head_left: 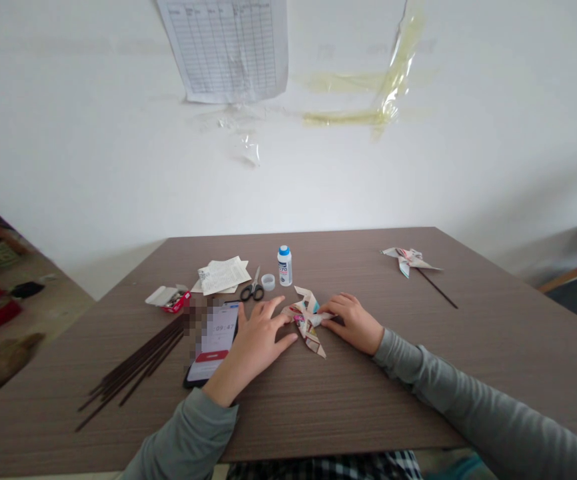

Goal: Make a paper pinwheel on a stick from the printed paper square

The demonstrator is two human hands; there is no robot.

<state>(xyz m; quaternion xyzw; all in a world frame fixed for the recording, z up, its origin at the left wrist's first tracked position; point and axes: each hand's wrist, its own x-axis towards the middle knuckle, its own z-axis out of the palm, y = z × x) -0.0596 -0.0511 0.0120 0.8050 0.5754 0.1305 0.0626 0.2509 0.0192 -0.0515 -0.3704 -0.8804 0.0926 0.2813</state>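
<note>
A paper pinwheel made of printed paper lies on the table between my two hands. My left hand is at its left side, fingers spread, with fingertips touching or close to the left blade. At the right blade, my right hand pinches the paper between thumb and fingers. Behind the pinwheel stands a white bottle with a blue cap. A small round translucent container and black-handled scissors lie to the bottle's left.
A phone lies beside my left forearm. Dark thin sticks, an open red box and stacked papers are on the left of the table. Another pinwheel on a stick lies at the back right.
</note>
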